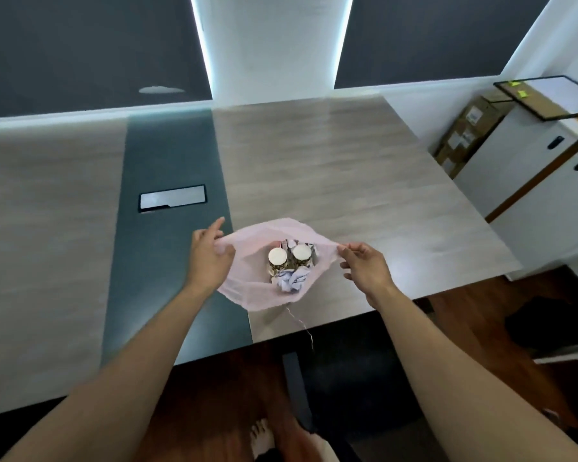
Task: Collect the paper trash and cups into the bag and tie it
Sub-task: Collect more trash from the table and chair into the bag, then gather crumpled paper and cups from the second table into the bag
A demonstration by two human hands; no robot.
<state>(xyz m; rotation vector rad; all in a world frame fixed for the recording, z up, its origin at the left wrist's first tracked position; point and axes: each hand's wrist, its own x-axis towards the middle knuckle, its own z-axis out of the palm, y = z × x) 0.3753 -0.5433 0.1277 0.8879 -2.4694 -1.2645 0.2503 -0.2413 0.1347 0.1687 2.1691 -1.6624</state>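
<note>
Head view: both hands hold the pink bag open on the table

Head camera looks down on a thin pink bag (247, 290) that sits on the wood-grain table (347, 178) near its front edge, just right of the dark strip (167, 155) running down the tabletop. The left hand (211, 258) grips the bag's left rim between thumb and curled fingers, with the forefinger pointing away. The right hand (367, 265) pinches the right rim between thumb and fingertips. The hands are well apart, and the mouth of the bag is stretched wide between them.

Inside the bag two cups (277, 256) with pale lids stand upright side by side, touching or nearly so. Crumpled paper (292, 281) lies against them on the near side, and more scraps show behind them. A fine thread (301, 323) trails from the bag over the table's edge. To the right stand a white cabinet (531, 181) and cardboard boxes (464, 135).
</note>
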